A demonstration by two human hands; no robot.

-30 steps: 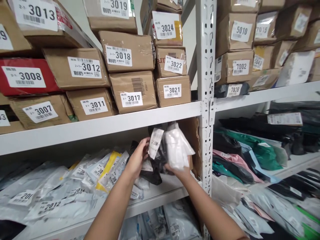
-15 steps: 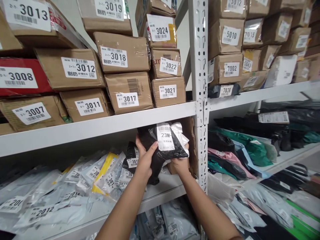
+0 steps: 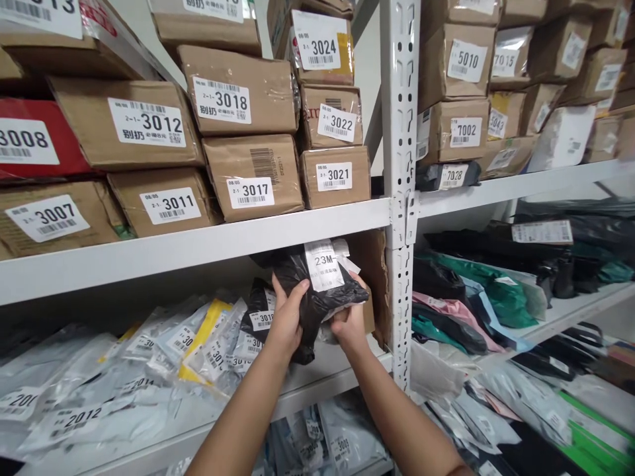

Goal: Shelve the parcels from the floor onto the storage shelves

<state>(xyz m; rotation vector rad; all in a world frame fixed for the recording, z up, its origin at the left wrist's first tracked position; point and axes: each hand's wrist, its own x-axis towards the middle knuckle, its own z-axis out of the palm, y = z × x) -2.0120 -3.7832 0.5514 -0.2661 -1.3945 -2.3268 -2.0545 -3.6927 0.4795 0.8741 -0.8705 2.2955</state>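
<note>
Through the head view, we hold the black parcel (image 3: 325, 299) below the white shelf (image 3: 198, 248), left hand (image 3: 286, 318) clasping its near-left side, right hand (image 3: 350, 325) curled around its lower right edge. It seems light, soft, slippery; gathered folds should grip best.

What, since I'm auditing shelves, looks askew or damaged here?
The pale bags at left slump askew over one another, unlike the boxes above. The black bag in the left hand and right hand looks creased, without visible tears.

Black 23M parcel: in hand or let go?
In hand: left hand grips the black parcel from the left, right hand at lower edge.
</note>
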